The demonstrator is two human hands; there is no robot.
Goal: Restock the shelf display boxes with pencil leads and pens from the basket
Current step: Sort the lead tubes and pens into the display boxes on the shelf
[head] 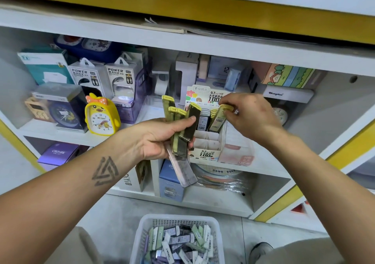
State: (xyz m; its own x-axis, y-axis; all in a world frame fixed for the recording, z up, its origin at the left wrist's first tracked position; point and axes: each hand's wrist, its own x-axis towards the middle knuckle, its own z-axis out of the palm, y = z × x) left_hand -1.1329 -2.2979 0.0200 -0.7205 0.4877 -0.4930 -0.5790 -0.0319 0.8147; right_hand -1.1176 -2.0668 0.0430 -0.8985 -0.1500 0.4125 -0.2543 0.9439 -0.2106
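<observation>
My left hand grips a fan of several yellow-capped pencil lead cases, with a pinkish case sticking out below it. My right hand pinches the yellow cap of one lead case, which stands tilted in a back compartment of the white display box on the middle shelf. Other lead cases stand in the box's back row; its front compartments look bare. On the floor below, a white basket holds several loose lead cases in white, green and purple.
A pink display box stands right of the white one. A yellow duck clock, power bank packs and a boxed blue clock fill the shelf's left. Boxes sit on the lower shelf. My shoe is beside the basket.
</observation>
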